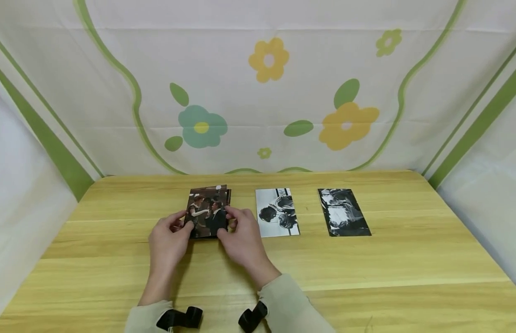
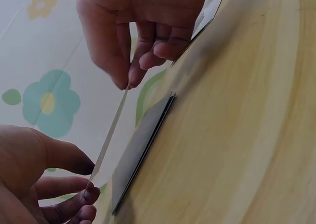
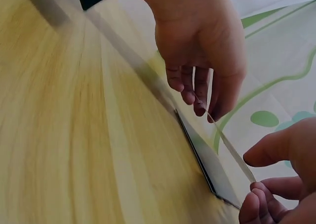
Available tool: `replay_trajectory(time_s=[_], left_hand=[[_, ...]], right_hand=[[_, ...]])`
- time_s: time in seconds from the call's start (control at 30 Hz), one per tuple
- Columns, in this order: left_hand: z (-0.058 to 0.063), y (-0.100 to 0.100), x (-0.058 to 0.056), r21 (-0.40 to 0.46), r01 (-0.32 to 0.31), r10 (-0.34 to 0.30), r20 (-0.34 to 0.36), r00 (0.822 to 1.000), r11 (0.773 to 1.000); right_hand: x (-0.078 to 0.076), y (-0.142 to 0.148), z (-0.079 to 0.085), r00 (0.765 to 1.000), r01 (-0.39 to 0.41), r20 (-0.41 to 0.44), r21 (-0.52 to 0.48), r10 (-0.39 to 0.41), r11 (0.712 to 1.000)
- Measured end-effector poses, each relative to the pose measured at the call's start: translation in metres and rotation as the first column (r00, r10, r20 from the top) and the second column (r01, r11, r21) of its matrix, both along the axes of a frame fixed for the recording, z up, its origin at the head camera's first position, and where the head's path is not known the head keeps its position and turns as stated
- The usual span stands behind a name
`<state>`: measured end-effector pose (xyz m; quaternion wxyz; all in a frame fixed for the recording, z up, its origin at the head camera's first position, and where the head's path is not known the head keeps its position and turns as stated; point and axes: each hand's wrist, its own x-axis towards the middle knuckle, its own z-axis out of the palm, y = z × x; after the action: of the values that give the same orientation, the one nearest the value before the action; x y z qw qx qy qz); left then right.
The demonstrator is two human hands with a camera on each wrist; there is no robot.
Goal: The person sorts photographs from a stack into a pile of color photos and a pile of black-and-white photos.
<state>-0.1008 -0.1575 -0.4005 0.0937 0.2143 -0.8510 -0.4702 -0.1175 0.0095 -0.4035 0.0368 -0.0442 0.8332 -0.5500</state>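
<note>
Both hands pinch a dark photo card [image 1: 205,212] showing people in dress clothes, one hand at each side edge. The left hand [image 1: 170,238] grips its left edge between thumb and fingers, and the right hand [image 1: 243,233] grips the right edge. In the left wrist view the held card [image 2: 111,135] appears edge-on, raised above the table. Beneath it lies a thin stack of cards [image 2: 143,155], mostly hidden by the held card in the head view. The right wrist view also shows a gap between the stack [image 3: 205,157] and the card.
Right of the hands, a black-and-white photo card [image 1: 278,212] lies on the wooden table [image 1: 366,273]. Further right lies a darker black-and-white card [image 1: 344,212]. A white cloth with printed flowers [image 1: 241,101] hangs behind the table. Black straps with devices [image 1: 181,319] sit on both wrists.
</note>
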Motion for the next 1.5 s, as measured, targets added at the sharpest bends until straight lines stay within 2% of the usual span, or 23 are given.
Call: replay_trajectory(time_s=[0.37, 0.8, 1.1, 1.5], left_hand=[[-0.002, -0.002, -0.005, -0.045, 0.042, -0.043, -0.012, 0.999, 0.998], [-0.013, -0.003, -0.008, -0.015, 0.042, -0.042, -0.006, 0.999, 0.999], [-0.012, -0.004, -0.008, -0.006, 0.040, -0.039, 0.007, 0.999, 0.999], [-0.012, -0.002, -0.008, -0.031, 0.059, -0.059, -0.006, 0.998, 0.998]], right_hand=[[-0.005, 0.001, -0.001, 1.000, -0.016, 0.015, 0.030, 0.015, 0.999], [-0.006, 0.002, -0.004, 0.998, -0.037, 0.055, 0.102, 0.031, 0.994], [-0.006, 0.000, -0.004, 0.997, -0.054, 0.069, 0.132, 0.045, 0.990], [-0.005, 0.000, -0.006, 0.999, -0.037, 0.040, 0.178, 0.030, 0.983]])
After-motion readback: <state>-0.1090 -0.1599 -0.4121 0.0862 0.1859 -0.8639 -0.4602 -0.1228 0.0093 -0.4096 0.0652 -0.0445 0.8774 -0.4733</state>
